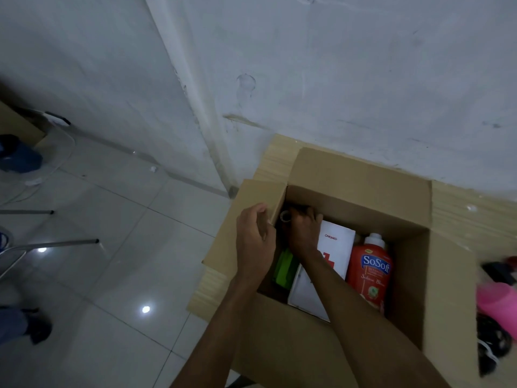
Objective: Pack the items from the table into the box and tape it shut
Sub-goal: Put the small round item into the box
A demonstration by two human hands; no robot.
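Note:
An open cardboard box [361, 177] stands on a light wooden table [275, 155] against the wall. Inside lie a red SoSoft bottle [369, 273], a white Onemed box with a red cross [337, 247] and a green item [282, 266]. My left hand [256, 236] grips the edge of the box's left flap [251, 203]. My right hand [303, 229] reaches into the box's far left corner, its fingers curled round a dark item with a pale round end [286, 217]; what that item is stays hidden.
A pink object [493, 302] and dark items [498, 271] lie blurred on the table right of the box. Tiled floor spreads to the left, with metal chair legs [56, 243], a blue object [19, 158] and white cables [56, 169].

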